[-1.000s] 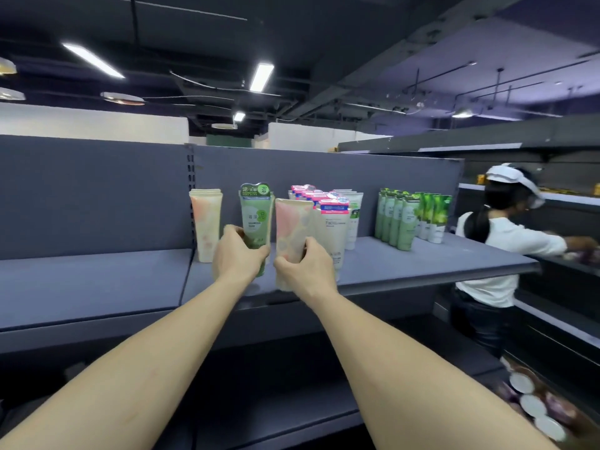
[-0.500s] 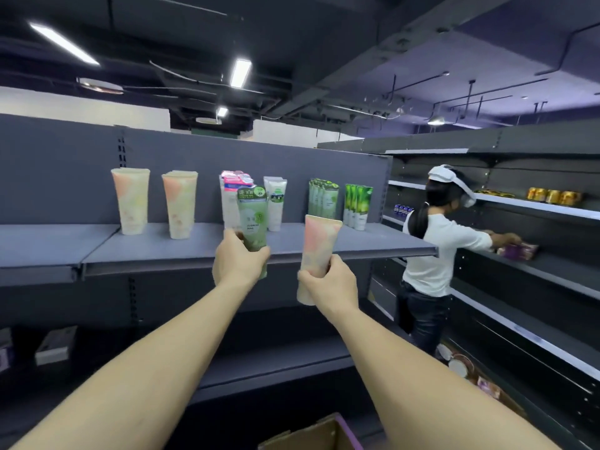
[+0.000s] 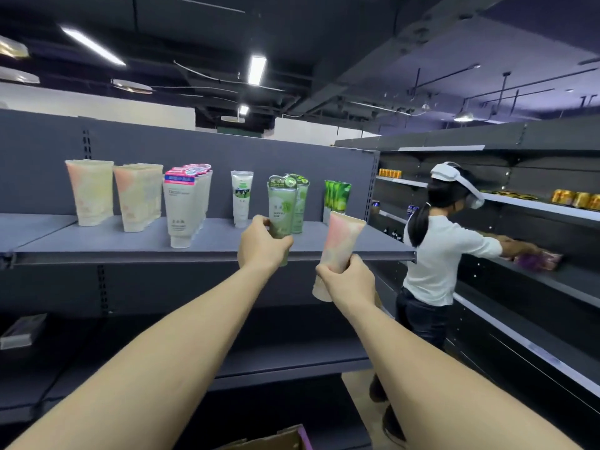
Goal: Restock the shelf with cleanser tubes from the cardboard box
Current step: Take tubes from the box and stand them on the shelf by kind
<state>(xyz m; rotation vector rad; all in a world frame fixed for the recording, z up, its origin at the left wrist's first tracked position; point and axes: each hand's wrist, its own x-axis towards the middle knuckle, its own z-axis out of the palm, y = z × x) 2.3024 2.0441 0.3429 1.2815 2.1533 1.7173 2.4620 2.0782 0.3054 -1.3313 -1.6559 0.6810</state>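
Note:
My left hand (image 3: 262, 245) grips a pale green cleanser tube (image 3: 281, 206) upright at the front edge of the grey shelf (image 3: 214, 254), just before a matching green tube (image 3: 300, 203) standing there. My right hand (image 3: 349, 280) holds a pink-and-cream tube (image 3: 341, 241) tilted, in front of the shelf's right end. Two groups of the same pink-and-cream tubes (image 3: 91, 193) (image 3: 138, 196) stand at the shelf's left. The cardboard box (image 3: 276, 440) shows only its rim at the bottom edge.
Also on the shelf: pink-capped white tubes (image 3: 183, 206), one white tube (image 3: 242, 198), bright green tubes (image 3: 337, 198). A person in a white top (image 3: 441, 248) reaches into the shelving on the right, which carries gold cans (image 3: 574, 198). Lower shelves (image 3: 285, 362) lie below.
Both hands with their tubes have shifted right along the shelf front, from near the pink-and-cream tubes to the green tubes. The view swung right and pulled back; the box rim has come into sight.

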